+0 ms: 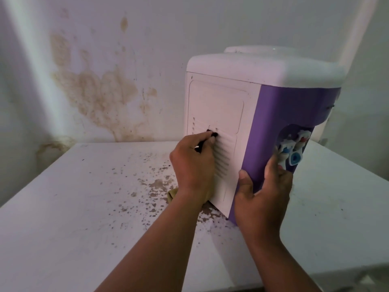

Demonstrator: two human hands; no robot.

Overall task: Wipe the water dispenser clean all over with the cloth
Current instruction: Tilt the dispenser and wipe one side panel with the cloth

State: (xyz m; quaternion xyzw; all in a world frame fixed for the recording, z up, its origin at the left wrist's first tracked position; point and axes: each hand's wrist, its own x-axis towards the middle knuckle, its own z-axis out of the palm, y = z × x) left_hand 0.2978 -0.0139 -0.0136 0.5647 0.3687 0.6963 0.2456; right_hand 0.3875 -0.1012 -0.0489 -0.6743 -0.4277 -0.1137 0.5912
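The water dispenser [263, 123] stands on the white table [73, 197], white back panel turned toward the camera, purple side to the right of that panel; its white top cap sits above both. The left hand [192, 163] is curled against the vent slots low on the back panel, pinching a thin dark cord [205, 142] whose end meets the panel there. The right hand [266, 190] grips the dispenser's lower near corner, thumb on the back panel, fingers on the purple side just below the sticker [294, 146]. The cloth [172, 194] lies on the table beside the dispenser's base, mostly hidden under the left wrist; dark specks cover the table around the base; the wall [101, 91] behind the dispenser carries brown stains.
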